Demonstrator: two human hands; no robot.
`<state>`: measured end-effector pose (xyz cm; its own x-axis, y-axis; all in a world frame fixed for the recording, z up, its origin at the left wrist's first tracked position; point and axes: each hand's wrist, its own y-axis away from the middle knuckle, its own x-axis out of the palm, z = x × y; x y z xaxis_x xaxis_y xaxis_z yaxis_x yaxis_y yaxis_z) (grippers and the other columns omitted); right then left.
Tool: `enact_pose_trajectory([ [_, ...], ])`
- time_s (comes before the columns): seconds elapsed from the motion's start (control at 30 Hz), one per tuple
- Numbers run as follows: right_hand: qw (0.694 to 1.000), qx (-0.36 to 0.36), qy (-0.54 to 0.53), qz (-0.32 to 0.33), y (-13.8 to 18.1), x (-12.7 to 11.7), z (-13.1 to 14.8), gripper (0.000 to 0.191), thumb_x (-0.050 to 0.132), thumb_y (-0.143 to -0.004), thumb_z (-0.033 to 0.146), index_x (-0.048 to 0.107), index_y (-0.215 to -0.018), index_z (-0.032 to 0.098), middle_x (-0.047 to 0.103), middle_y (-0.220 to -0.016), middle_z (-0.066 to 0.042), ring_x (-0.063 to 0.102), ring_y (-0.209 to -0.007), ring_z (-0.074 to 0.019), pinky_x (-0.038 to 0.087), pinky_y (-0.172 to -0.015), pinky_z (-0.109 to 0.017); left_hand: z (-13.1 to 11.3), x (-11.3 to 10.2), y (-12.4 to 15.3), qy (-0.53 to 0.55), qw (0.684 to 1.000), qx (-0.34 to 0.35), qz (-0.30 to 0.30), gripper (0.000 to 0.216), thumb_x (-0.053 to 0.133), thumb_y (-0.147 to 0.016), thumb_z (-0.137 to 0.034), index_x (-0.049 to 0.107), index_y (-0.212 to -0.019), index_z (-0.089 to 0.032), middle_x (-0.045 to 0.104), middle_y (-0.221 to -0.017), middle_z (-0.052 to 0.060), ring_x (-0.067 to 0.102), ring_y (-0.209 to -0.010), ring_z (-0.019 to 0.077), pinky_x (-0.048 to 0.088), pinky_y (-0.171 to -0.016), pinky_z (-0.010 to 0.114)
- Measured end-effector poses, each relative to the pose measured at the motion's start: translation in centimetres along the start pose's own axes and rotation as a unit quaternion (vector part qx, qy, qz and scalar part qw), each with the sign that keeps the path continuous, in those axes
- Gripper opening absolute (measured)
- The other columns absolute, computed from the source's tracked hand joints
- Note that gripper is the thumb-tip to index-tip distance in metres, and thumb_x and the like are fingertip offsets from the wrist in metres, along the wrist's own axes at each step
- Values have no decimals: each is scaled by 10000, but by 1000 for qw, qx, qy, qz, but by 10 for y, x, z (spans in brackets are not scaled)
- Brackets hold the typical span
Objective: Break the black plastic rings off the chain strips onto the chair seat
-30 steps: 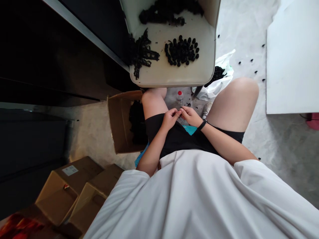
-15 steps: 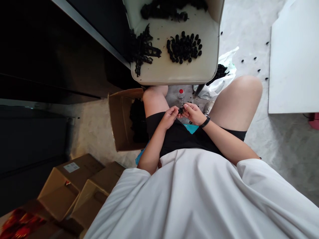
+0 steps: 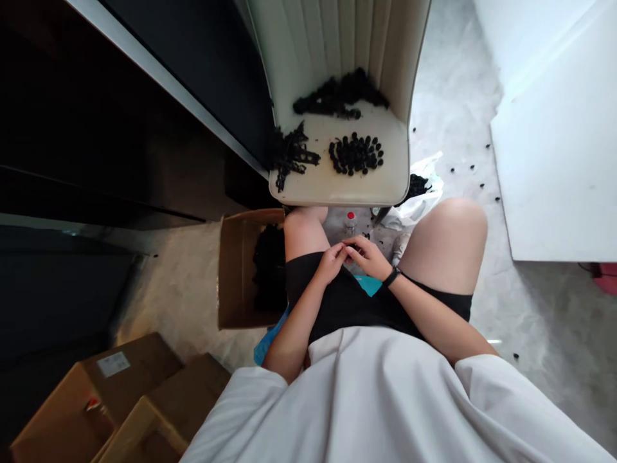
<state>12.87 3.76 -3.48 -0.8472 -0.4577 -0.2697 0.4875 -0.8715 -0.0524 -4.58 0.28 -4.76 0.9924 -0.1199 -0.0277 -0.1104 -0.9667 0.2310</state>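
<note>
My left hand (image 3: 333, 262) and my right hand (image 3: 370, 255) meet over my lap with fingers closed and touching. Whatever sits between the fingertips is small, dark and mostly covered by them. Beyond my knees, a cream chair (image 3: 337, 190) bears a cluster of small round black pieces (image 3: 355, 154). To their left lies a shrivelled, branching black clump (image 3: 294, 154), and a larger black heap (image 3: 344, 96) rests against the backrest. A clear bottle with a red cap (image 3: 351, 218) stands on the floor just past my hands.
An open cardboard box (image 3: 236, 276) with black material stands by my left leg. A white plastic bag (image 3: 424, 193) holding black pieces lies beside the chair. Small black bits dot the floor (image 3: 453, 212). More boxes (image 3: 139, 366) are at lower left; a white panel (image 3: 554, 180) is at right.
The view has tilted up, so more of the chair's backrest shows. My hands have drawn closer together, and the small black piece seen between them earlier is now mostly hidden.
</note>
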Motion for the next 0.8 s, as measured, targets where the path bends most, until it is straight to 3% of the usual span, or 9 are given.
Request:
enact_pose_trajectory([
  [0.1,1000,15,26,-7,-1,-3,-1,374,563,-1068,555,661,-1007,200,692,-894,-65,624,-808,-206,502,-763,-335,1,2,1,-52,999,-6,-13,651,544,-927,-849,592,-866,-203,637,-712,11,621,-666,166,486,-674,297],
  [0.27,998,65,-11,16,-1,-10,-3,309,583,-1039,525,553,-958,228,612,-709,9,552,-664,-186,430,-666,-304,6,6,2,-112,993,14,-16,601,438,-1003,-807,558,-892,-228,612,-641,-6,599,-613,172,447,-655,309],
  [0.4,996,63,21,55,-5,-18,-3,231,550,-1037,426,520,-913,234,595,-717,5,534,-663,-182,392,-663,-298,3,9,3,-128,991,33,-19,560,375,-1053,-751,551,-927,-234,588,-637,-16,577,-614,172,435,-666,311],
  [0.53,993,27,80,83,-3,-20,0,259,462,-1072,373,479,-851,241,561,-736,-1,509,-676,-174,351,-670,-297,-3,10,6,-145,987,54,-28,555,400,-1064,-714,545,-836,-229,553,-647,-7,540,-629,167,408,-671,315],
  [0.67,993,23,77,80,2,-13,2,288,435,-1078,348,443,-809,245,547,-708,2,501,-662,-169,350,-669,-296,-4,7,6,-100,995,26,13,635,447,-1011,-788,568,-777,-210,550,-608,0,525,-586,153,386,-624,306],
  [0.8,996,32,30,77,5,-6,0,317,450,-1080,406,454,-808,243,605,-743,-14,567,-704,-177,408,-694,-301,2,7,2,25,997,-42,54,673,617,-881,-852,620,-846,-180,535,-633,-30,523,-545,122,392,-564,273],
])
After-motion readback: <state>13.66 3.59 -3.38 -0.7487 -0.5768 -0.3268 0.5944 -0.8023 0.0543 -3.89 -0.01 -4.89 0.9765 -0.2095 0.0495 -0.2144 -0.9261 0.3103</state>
